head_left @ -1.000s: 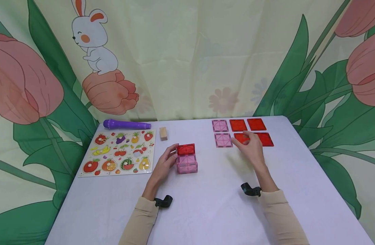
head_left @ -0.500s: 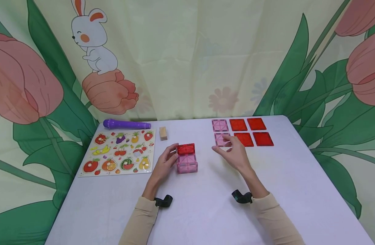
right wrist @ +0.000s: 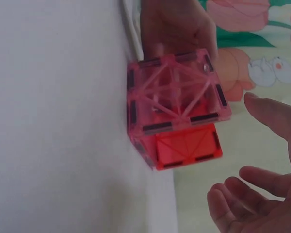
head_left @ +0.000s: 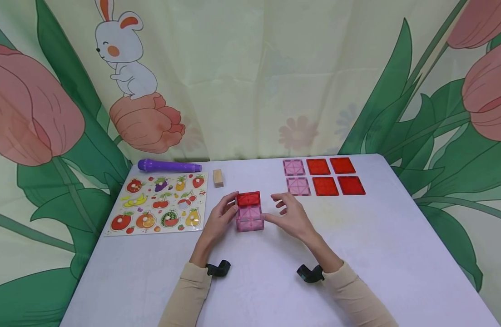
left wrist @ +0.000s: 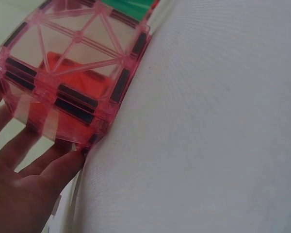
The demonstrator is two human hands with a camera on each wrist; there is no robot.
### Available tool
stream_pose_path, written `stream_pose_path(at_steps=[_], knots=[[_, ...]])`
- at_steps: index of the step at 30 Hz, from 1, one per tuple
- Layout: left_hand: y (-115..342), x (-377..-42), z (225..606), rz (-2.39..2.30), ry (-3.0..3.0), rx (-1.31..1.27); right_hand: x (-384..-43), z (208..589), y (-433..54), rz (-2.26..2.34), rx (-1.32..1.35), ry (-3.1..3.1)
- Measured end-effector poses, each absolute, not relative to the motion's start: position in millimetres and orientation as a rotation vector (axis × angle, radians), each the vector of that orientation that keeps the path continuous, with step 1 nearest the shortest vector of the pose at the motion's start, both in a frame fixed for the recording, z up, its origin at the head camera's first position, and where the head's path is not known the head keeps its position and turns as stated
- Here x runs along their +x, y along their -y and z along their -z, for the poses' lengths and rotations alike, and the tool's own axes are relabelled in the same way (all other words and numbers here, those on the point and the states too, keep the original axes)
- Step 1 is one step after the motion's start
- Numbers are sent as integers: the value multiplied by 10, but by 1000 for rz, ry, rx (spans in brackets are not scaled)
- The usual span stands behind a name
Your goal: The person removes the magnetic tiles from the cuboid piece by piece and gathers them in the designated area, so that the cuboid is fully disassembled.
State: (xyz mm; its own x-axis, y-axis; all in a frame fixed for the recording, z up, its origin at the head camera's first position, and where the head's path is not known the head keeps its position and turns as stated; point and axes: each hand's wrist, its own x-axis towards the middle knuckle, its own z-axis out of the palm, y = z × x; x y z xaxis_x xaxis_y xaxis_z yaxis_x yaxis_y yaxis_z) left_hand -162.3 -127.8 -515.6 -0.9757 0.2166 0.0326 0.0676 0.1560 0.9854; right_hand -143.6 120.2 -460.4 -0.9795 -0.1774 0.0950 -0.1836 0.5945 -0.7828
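Observation:
A small box of see-through magnetic tiles [head_left: 250,222] stands on the table, with a red tile [head_left: 248,199] upright at the back and a pink tile [right wrist: 177,92] upright at the front. Along its left side my left hand [head_left: 219,219] rests with fingers stretched; the left wrist view has those fingers [left wrist: 48,170] at the wall's lower edge. To the right, my right hand [head_left: 290,215] is spread with nothing in it, thumb tip close to the box's right edge. In the right wrist view its thumb [right wrist: 274,116] and fingers [right wrist: 242,199] are apart.
Several loose red tiles [head_left: 325,186] and two pink tiles [head_left: 298,186] lie flat in rows at the back right. At the left are a fruit puzzle board [head_left: 158,204], a purple toy microphone [head_left: 170,166] and a wooden block [head_left: 218,178]. A printed curtain [head_left: 242,91] hangs behind the table.
My right hand has moved from the loose tiles leftward and nearer, to the box's right side. The left hand and the box have stayed in place.

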Motion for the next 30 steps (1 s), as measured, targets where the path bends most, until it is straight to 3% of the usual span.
stream_pose_path(at_steps=[27, 30], knots=[[1289, -1634, 5167, -1935, -2296, 288, -1370, 4900, -962, -1395, 503, 2903], [1270, -1575, 5029, -1918, -2290, 267, -1376, 4908, -963, -1394, 515, 2897]])
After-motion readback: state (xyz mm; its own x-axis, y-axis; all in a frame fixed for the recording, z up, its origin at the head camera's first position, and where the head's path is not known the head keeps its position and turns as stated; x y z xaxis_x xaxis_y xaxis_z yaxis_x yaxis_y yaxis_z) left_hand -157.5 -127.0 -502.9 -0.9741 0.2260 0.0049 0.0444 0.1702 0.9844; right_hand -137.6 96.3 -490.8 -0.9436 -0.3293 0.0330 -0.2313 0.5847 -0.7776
